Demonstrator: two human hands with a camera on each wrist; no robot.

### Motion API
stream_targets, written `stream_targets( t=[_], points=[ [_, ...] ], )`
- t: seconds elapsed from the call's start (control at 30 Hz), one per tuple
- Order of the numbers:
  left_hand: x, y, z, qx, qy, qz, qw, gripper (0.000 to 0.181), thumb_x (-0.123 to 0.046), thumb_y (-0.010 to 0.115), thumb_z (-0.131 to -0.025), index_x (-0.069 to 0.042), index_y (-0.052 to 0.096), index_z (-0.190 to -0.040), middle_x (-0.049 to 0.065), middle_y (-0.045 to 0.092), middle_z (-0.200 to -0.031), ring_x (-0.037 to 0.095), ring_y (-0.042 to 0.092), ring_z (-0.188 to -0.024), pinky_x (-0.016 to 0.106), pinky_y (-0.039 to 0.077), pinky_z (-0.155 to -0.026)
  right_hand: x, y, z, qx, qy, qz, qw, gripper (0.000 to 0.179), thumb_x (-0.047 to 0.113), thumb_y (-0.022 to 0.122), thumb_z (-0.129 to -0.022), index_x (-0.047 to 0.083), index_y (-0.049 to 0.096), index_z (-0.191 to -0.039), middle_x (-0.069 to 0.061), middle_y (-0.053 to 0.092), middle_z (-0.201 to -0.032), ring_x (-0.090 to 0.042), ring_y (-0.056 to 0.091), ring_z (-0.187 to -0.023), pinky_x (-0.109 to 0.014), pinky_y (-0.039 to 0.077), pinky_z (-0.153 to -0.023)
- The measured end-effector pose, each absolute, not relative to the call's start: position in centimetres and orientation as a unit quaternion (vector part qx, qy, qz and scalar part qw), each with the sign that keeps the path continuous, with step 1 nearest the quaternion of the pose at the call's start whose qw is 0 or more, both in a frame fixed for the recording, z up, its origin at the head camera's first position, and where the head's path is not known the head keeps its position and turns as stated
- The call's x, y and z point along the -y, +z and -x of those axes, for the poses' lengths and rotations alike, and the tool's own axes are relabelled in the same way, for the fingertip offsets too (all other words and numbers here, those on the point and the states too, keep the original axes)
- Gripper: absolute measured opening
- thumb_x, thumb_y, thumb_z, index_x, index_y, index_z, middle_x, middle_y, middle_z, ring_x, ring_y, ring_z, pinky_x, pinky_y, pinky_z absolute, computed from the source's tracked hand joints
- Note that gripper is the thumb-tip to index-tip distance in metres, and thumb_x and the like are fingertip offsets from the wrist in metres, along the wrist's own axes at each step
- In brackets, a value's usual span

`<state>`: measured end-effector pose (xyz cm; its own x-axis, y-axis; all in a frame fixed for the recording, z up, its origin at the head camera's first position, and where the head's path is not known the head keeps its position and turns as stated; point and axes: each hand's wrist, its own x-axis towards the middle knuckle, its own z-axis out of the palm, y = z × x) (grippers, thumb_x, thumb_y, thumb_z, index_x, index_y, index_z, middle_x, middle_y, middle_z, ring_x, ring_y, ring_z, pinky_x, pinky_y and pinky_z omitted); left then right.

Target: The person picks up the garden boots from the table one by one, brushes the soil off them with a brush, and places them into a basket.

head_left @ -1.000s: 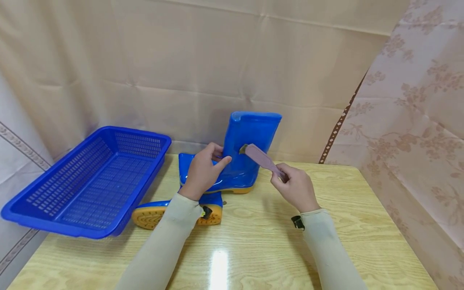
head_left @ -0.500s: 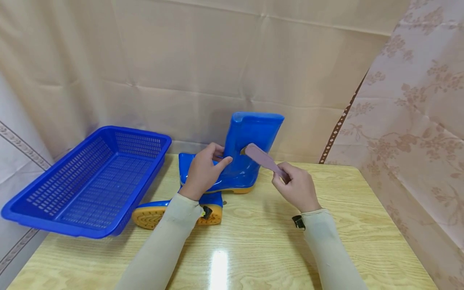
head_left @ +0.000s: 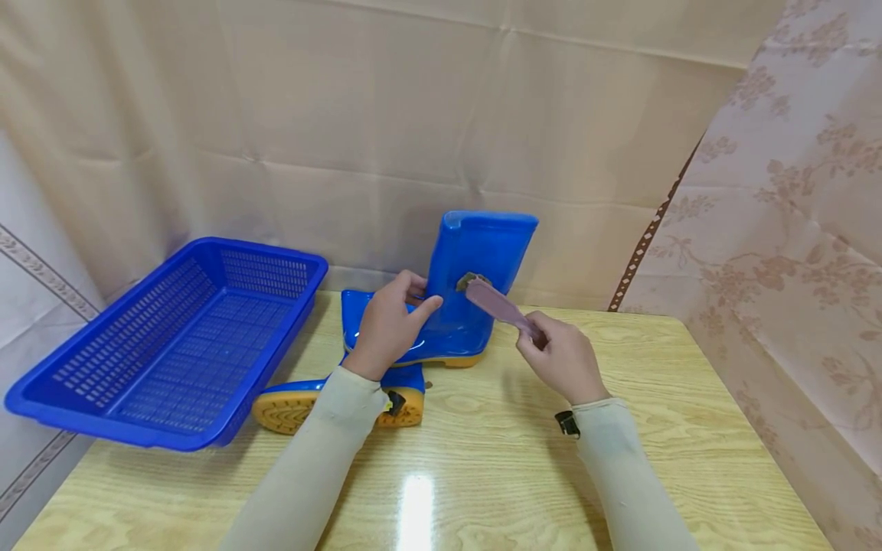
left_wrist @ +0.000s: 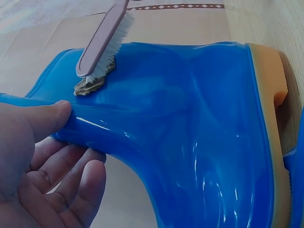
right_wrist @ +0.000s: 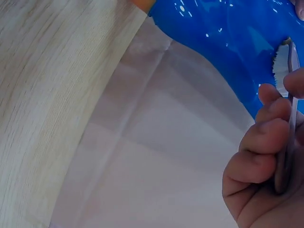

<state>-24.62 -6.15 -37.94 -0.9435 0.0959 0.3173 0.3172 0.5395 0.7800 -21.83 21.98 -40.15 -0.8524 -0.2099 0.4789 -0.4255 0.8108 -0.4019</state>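
Observation:
A blue rain boot (head_left: 482, 241) with a yellow sole stands upright on the table. My left hand (head_left: 391, 325) grips the front of its shaft, thumb on the near side and fingers behind, as the left wrist view shows. In my right hand (head_left: 561, 353) is the handle of a pinkish-purple scrub brush (head_left: 494, 301). Its white bristles (left_wrist: 115, 45) press at a brown, mud-like smear (left_wrist: 88, 88) on the shaft's side. Curled fingers (right_wrist: 259, 137) wrap the handle in the right wrist view.
A second blue boot (head_left: 285, 412) lies on its side, sole toward me, partly behind my left forearm. At the left stands a blue perforated plastic basket (head_left: 148, 438). Beige curtain (head_left: 372, 138) hangs behind the wood-grain table (head_left: 524, 474); floral cloth (head_left: 799, 229) hangs at the right.
The brush head has shifted slightly on the shaft, and more of the brown smear shows above it. My left hand keeps its grip on the boot.

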Motion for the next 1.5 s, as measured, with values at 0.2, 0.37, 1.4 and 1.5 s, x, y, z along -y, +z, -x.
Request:
stream_targets(
  t=[0.2, 0.37, 1.4, 1.5],
  points=[
    [6.21, -37.96, 24.62, 0.868, -0.466, 0.121, 0.119, 0.033, -0.037, 0.069, -0.1, -0.013, 0.062, -0.122, 0.002, 0.07, -0.113, 0.021, 0.066, -0.105, 0.044, 0.058, -0.09, -21.93, -40.0, 21.66, 0.918, 0.272, -0.176, 0.229, 0.012, 0.013, 0.062, -0.089, 0.016, 0.073, -0.095, 0.008, 0.045, -0.057, -0.009, 0.038, -0.046, -0.027, 0.028, -0.045],
    [6.25, -37.93, 24.61, 0.871, -0.462, 0.128, 0.111, 0.032, -0.038, 0.069, -0.1, -0.015, 0.062, -0.121, -0.001, 0.069, -0.111, 0.019, 0.066, -0.104, 0.044, 0.058, -0.089, -21.76, -40.1, 21.69, 0.9, 0.279, -0.222, 0.249, 0.015, 0.01, 0.063, -0.092, 0.014, 0.075, -0.101, 0.01, 0.046, -0.058, -0.007, 0.038, -0.047, -0.025, 0.03, -0.044],
    [6.22, -37.72, 24.4, 0.877, -0.447, 0.14, 0.102, 0.032, -0.037, 0.069, -0.1, -0.014, 0.061, -0.122, 0.001, 0.07, -0.114, 0.02, 0.067, -0.107, 0.046, 0.058, -0.093, -22.04, -40.08, 21.7, 0.892, 0.275, -0.243, 0.264, 0.021, 0.01, 0.068, -0.096, 0.011, 0.076, -0.115, 0.01, 0.05, -0.061, -0.005, 0.04, -0.049, -0.025, 0.032, -0.045],
    [6.19, -37.7, 24.41, 0.877, -0.448, 0.139, 0.101, 0.032, -0.037, 0.068, -0.1, -0.015, 0.061, -0.122, 0.001, 0.069, -0.114, 0.02, 0.067, -0.107, 0.046, 0.058, -0.093, -21.92, -40.09, 21.67, 0.891, 0.269, -0.246, 0.272, 0.02, 0.011, 0.07, -0.096, 0.01, 0.076, -0.115, 0.01, 0.051, -0.062, -0.005, 0.04, -0.05, -0.025, 0.033, -0.046]
  ],
)
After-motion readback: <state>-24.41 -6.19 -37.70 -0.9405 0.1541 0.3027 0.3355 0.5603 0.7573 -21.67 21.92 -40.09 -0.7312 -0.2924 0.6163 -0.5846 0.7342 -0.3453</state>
